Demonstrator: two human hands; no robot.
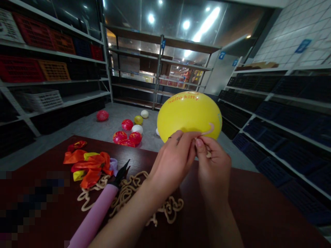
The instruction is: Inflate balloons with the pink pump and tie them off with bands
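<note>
At the lower left of the frame, a pink cylindrical pump with a tapered black nozzle (99,206) lies slanting on a dark reddish-brown table (245,199). Beside it, and partly hidden under the left forearm, a loose tangle of thick tan cord (126,189) spreads toward the bottom centre. Just beyond the cord, left of centre, sits a heap of limp, uninflated balloons in orange, yellow, red and lilac (94,163).

Right of centre, the left hand (176,151) and right hand (214,160) meet above the table. The right hand's thumb and forefinger pinch a short piece of tan cord (208,129), whose curled end sticks up past the fingers. The left hand's fingers are curled in against the right's; what they grip is hidden, so I cannot tell. Directly behind both hands is a large inflated yellow balloon with red "hello kitty" lettering (187,115), its lower edge covered by them.

Farther off, left of centre, red, white and yellow inflated balloons (127,124) lie on a grey floor (103,129). Metal shelving with red, orange and white plastic crates (53,70) fills the upper left.
</note>
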